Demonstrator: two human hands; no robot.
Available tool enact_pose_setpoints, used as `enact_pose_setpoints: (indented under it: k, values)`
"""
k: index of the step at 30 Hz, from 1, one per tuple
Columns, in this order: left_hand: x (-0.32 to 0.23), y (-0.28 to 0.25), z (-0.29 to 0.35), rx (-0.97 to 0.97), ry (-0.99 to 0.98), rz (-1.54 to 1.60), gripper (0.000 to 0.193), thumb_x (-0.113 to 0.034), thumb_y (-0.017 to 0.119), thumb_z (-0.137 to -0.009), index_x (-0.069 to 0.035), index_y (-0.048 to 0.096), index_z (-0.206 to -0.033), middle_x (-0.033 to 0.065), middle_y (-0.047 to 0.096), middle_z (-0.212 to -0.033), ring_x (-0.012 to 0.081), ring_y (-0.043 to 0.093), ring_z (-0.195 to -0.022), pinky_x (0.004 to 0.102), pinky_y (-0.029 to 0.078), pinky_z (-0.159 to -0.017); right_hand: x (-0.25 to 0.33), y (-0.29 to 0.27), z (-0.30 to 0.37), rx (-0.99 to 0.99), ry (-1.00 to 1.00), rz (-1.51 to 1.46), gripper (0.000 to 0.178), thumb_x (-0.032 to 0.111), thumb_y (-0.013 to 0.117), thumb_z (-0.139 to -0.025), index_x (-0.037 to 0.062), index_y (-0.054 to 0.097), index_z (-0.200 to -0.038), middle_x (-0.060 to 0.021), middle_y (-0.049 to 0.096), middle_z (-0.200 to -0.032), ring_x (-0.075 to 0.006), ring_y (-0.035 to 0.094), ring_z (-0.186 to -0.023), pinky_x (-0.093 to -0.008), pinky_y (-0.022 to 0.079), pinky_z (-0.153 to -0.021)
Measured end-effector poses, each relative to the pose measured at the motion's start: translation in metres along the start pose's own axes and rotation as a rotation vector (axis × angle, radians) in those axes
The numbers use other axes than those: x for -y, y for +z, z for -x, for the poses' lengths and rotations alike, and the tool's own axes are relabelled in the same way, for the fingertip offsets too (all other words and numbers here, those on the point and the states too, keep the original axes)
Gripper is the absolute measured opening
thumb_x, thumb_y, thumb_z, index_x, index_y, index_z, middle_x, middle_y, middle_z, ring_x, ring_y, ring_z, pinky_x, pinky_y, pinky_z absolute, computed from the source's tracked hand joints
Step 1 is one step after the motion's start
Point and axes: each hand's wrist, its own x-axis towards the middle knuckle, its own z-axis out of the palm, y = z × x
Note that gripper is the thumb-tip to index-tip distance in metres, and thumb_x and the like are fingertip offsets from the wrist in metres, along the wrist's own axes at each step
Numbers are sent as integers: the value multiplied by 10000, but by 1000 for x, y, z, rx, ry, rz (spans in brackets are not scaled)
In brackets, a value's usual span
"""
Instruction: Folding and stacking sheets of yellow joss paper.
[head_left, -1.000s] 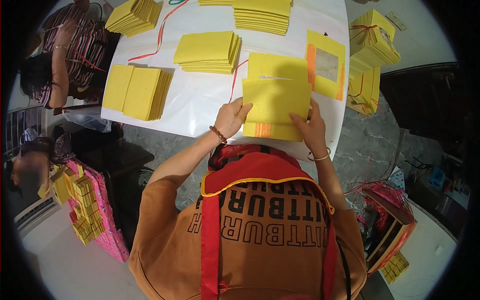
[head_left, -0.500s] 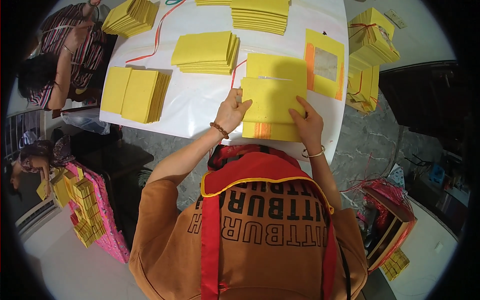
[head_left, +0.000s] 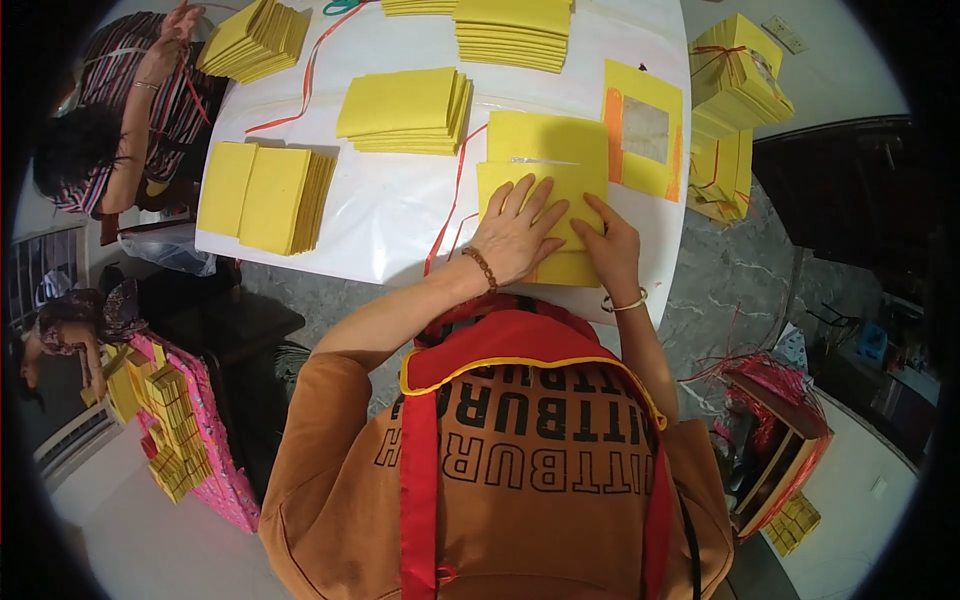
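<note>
Both hands, left hand (head_left: 518, 232) and right hand (head_left: 610, 250), are pressing flat, fingers spread, grasping nothing, on the folded yellow sheet (head_left: 545, 195); finished yellow stacks (head_left: 403, 108) are lying beyond it, so much looks done.

Both hands press flat on a yellow paper sheet (head_left: 545, 190) at the near edge of the white table (head_left: 400, 210): the left hand (head_left: 520, 232) with fingers spread, the right hand (head_left: 610, 245) just beside it. Yellow paper stacks (head_left: 405, 108) lie beyond.
</note>
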Motion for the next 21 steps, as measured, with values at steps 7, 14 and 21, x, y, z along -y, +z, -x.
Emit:
enact_pose_setpoints:
  k: [7, 14, 21]
  values:
    - [4, 14, 5, 15, -29, -37, 547, -353, 611, -807, -137, 465, -1288, 155, 362, -1368, 347, 320, -1253, 478, 267, -1008, 10, 0, 33, -165, -435, 565, 557, 350, 607, -813, 91, 475, -1288, -124, 392, -1381, -303, 417, -1226, -523, 300, -973]
    - [11, 1, 7, -20, 65, 56, 573, -337, 643, -766, -112, 480, -1267, 156, 385, -1337, 325, 329, -1238, 468, 292, -981, -3, 6, 52, 190, -448, 666, 702, 496, 462, -861, 33, 326, -1371, -133, 268, -1454, -283, 203, -1364, -594, 113, -1046]
    - [-6, 4, 3, 42, 205, -390, 497, -262, 618, -735, -13, 537, -1157, 155, 534, -1113, 270, 506, -946, 355, 410, -731, -14, -18, 33, 213, -182, -149, 547, 355, 413, -938, 14, 333, -1358, -155, 390, -1381, -276, 319, -1312, -471, 224, -1062]
